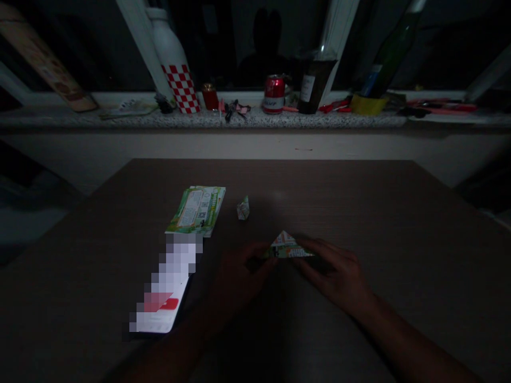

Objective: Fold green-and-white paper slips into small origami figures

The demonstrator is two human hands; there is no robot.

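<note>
Between my two hands is a small folded paper triangle [285, 249], printed in green and white, its peak pointing away from me. My left hand [247, 271] pinches its left corner with thumb and fingers. On the right side, my right hand [335, 268] has its fingers closed on the other corner. A little beyond lies a small crumpled-looking folded paper piece [243, 209]. Left of it rests a stack of green printed leaflets [195, 210]. Nearer my left forearm a phone [159, 316] lies with its screen lit, partly blurred out.
Along the granite windowsill [239, 121] stand a checkered bottle [181, 85], a small jar [209, 97], a red can [274, 94], a dark lidded cup [313, 88] and a green bottle [391, 53] in a yellow holder. The brown table [359, 202] ends before the wall.
</note>
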